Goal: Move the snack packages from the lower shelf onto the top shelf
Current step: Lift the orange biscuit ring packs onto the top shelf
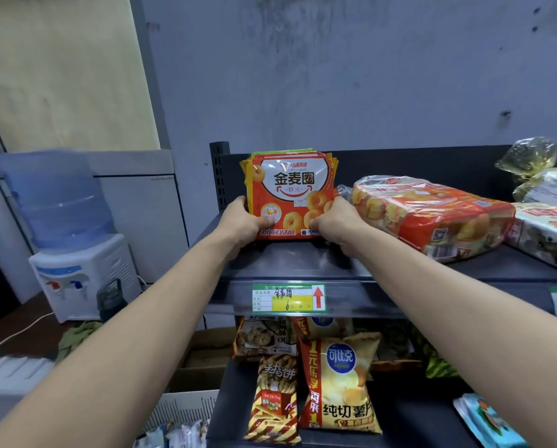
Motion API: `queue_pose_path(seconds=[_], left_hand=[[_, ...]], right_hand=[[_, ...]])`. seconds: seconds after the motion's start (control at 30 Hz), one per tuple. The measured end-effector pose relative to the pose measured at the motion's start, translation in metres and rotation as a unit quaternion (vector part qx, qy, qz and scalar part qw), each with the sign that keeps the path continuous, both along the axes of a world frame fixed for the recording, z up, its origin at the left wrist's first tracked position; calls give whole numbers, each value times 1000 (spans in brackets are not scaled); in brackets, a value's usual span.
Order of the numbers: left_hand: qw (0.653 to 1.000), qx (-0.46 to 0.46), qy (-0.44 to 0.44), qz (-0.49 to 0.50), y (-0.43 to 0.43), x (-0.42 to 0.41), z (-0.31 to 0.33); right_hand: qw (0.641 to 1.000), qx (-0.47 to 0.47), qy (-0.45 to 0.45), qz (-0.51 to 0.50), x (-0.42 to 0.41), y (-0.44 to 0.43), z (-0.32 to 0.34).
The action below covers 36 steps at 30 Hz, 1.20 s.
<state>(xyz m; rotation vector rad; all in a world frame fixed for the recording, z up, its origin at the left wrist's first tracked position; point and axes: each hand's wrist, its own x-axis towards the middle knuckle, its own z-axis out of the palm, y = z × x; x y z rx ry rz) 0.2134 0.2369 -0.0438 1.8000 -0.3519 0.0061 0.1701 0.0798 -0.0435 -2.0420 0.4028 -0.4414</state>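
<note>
Dim, cool, even light; darker under the top shelf (303, 266), lower middle; glare on the plastic bag (527, 156) at upper right; bent lines and blur toward edges

The left hand (242, 221) and right hand (334, 225) are bare, like both forearms (148, 321).

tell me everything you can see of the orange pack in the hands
The orange pack is glossy plastic, orange-red with a white panel of Chinese characters and pictures of ring pastries. It stands upright, facing the camera, at the left end of the top shelf, with edges of similar packs showing behind it. The left hand grips its left edge and the right hand its right edge.
</note>
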Motion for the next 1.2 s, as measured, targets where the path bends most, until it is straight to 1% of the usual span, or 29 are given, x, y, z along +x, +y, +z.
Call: queue_pose_path(seconds=[0.13, 0.23, 0.43, 0.57, 0.7, 0.83, 0.9, 1.03, 1.2], left_hand=[[999, 16, -23, 20, 3, -8, -2], [999, 20, -37, 26, 3, -13, -3], [999, 13, -44, 25, -1, -19, -4], [998, 2, -49, 43, 0, -26, -4], [992, -2, -83, 93, 1, -44, 1], [986, -14, -124, 107, -4, -76, 12], [985, -13, -140, 100, -13, -98, 15], [986, -13, -156, 53, -50, -155, 13], [985, -8, -171, 1, -110, -224, -8]], right_hand=[[999, -34, -14, -18, -7, 5, -1], [998, -43, -28, -22, -12, 9, -3], [998, -53, -22, -10, -21, 15, -1], [996, -79, -41, -8, -31, 16, 1], [991, -110, -79, 15, -50, 22, 3], [984, -120, -116, 60, -79, 23, 10], [979, -138, -133, 73, -96, 18, 12], [969, -164, -164, 84, -138, -9, 8], [968, -183, -158, 61, -211, -74, -15]])
